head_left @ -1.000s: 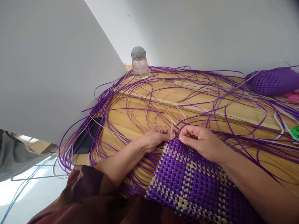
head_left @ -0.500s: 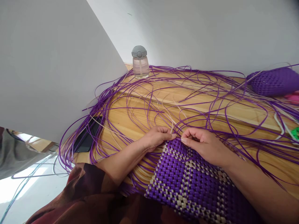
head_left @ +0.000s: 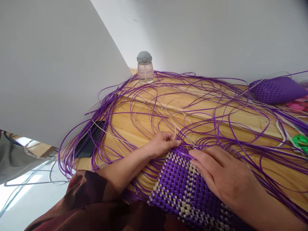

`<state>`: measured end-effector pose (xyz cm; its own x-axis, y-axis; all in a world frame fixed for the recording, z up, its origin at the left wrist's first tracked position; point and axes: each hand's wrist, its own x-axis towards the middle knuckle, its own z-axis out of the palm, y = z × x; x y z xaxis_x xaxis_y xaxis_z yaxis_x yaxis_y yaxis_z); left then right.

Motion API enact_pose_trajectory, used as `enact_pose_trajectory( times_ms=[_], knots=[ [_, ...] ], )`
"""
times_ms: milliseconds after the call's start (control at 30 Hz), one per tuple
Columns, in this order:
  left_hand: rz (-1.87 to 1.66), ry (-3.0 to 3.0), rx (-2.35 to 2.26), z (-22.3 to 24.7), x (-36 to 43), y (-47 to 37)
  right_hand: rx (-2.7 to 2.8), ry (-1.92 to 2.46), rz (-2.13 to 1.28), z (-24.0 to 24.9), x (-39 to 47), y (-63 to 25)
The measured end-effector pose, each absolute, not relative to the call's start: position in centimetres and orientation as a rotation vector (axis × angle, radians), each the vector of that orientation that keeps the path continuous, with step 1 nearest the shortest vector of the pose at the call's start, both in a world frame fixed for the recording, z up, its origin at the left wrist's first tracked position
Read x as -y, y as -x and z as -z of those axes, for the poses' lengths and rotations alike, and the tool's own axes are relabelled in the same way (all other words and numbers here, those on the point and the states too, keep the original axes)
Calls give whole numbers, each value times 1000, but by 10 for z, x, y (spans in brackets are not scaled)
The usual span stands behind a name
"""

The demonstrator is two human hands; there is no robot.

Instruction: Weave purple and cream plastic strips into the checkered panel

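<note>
1. Left hand (head_left: 165, 142): thumb and index pinched together on the far edge of a purple-and-cream woven plastic panel (head_left: 173, 179), where the strands leave the weave. The pinch probably steadies that edge and keeps the crossings from loosening.
2. Right hand (head_left: 223, 176): palm down over the right part of the panel, fingers close together, tips at a purple loop near the far edge. Whether they grip that strand or merely press it: cannot tell, contact is partly hidden.
3. Panel location: near side, right of centre, against the dark maroon cloth garment (head_left: 84, 189); the body likely backs it up. Texture: knobbly, small rounded crossings with dark gaps; cream bands crossing in a check.
4. Long, thin purple and cream plastic strands (head_left: 106, 106): springy curves, fanned left, far and right over the pale wooden table (head_left: 141, 126). Such a spread presumably limits tangling, though many overlap.
5. Clear bottle with grey domed lid (head_left: 145, 72): upright at the far side by the wall, presumably out of the way.
6. Flat black glossy slab (head_left: 88, 146): left, partly under strands.
7. Purple openwork mesh piece (head_left: 276, 90): far right, lying on its side; bright green bundle (head_left: 300, 142) nearer.
</note>
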<state>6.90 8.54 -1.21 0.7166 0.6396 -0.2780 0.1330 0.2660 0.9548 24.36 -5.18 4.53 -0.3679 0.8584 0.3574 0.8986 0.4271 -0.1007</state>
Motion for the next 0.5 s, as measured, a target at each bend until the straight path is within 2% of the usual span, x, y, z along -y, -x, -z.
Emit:
enact_pose_trajectory(
  times_ms=[67, 100, 267, 500],
  knots=[
    [-396, -1349, -736, 14, -86, -69, 2476, 1430, 310, -56, 47, -253],
    [-404, -1381, -735, 15, -86, -68, 2525, 1424, 269, -61, 43, -256],
    [-460, -1359, -689, 10, -87, -67, 2476, 1508, -594, -79, -2, -255],
    [-429, -1004, -750, 5, -82, -70, 2353, 1732, -671, -62, -55, -257]
  ],
)
